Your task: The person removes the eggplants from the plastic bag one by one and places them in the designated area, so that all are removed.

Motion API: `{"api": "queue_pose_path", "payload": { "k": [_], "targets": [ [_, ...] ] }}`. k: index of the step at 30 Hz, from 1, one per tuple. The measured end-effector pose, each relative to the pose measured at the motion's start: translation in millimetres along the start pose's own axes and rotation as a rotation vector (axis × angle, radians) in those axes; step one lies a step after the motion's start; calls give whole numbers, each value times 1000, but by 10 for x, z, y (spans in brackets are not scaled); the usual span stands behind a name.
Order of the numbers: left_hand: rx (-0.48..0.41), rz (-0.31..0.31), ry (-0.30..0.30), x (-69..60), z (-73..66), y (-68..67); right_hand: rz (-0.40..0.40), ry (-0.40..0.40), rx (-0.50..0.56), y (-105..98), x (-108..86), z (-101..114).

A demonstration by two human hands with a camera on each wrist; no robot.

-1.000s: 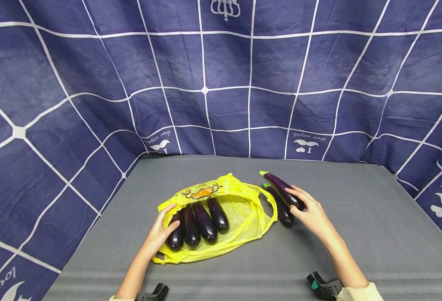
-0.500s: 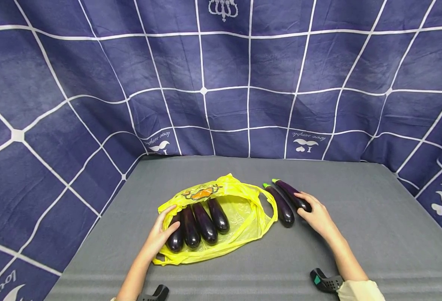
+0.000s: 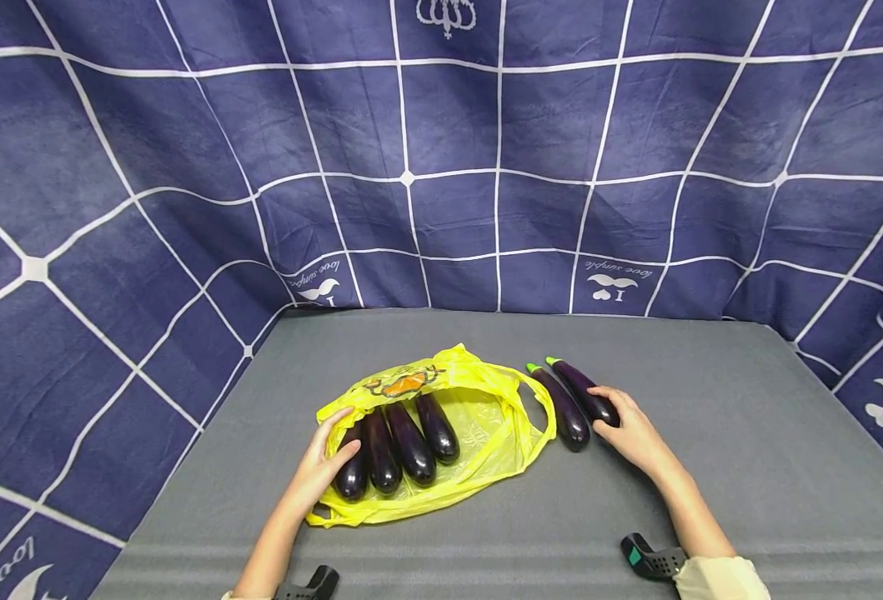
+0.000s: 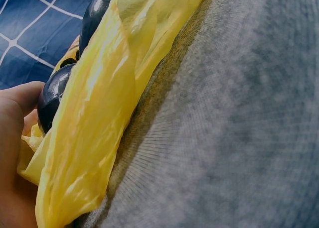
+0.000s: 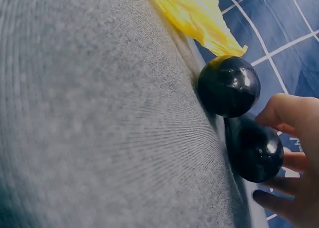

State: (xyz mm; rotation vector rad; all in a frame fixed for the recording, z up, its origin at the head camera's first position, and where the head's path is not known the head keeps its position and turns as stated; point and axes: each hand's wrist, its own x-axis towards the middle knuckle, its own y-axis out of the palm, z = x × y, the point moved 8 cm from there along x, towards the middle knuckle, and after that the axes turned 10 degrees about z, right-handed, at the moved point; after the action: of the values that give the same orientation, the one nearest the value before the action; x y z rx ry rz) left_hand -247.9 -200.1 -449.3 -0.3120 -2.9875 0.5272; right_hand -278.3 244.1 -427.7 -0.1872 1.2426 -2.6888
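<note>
In the head view a yellow plastic bag (image 3: 486,408) lies with its mouth toward me, several dark purple eggplants (image 3: 413,454) side by side in it. My left hand (image 3: 317,462) holds the bag's left edge, its thumb against the leftmost eggplant (image 4: 51,96); the left wrist view hides most of its fingers. Right of the bag, two eggplants with green stem ends lie on the table. My right hand (image 3: 632,429) has thumb and fingers around the blunt end of the outer eggplant (image 3: 582,390). The inner eggplant (image 3: 561,407) lies beside it, close to the bag handle.
A grey cloth-covered table (image 3: 486,550) spreads under everything. Blue curtains with white grid lines (image 3: 456,217) stand along the back and both sides. Black wrist devices (image 3: 651,562) are strapped to both forearms.
My right hand has lowered the outer eggplant from over the inner one to the table on its right. The left hand and the bag have stayed in place.
</note>
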Motion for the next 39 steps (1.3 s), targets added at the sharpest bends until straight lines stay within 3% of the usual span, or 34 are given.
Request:
{"api": "queue_pose_path", "payload": {
  "k": [8,17,23,29,33,39],
  "targets": [
    [7,-2,-9,-12,2,2,-33,64,-89,-127,-37,137],
    [4,4,2,-4,1,-13,-100,-54,-73,-213,-124,711],
    [7,-6,-3,-10,1,-21,-119,-186,-82,-81,-165,1038],
    [5,5,-8,-3,0,-2,-119,-265,-112,115,-198,1248],
    [14,3,-7,2,-7,-2,-77,-305,-129,287,-184,1367],
    [4,13,-15,-3,-2,7,-46,-303,-104,447,-118,1483]
  ]
}}
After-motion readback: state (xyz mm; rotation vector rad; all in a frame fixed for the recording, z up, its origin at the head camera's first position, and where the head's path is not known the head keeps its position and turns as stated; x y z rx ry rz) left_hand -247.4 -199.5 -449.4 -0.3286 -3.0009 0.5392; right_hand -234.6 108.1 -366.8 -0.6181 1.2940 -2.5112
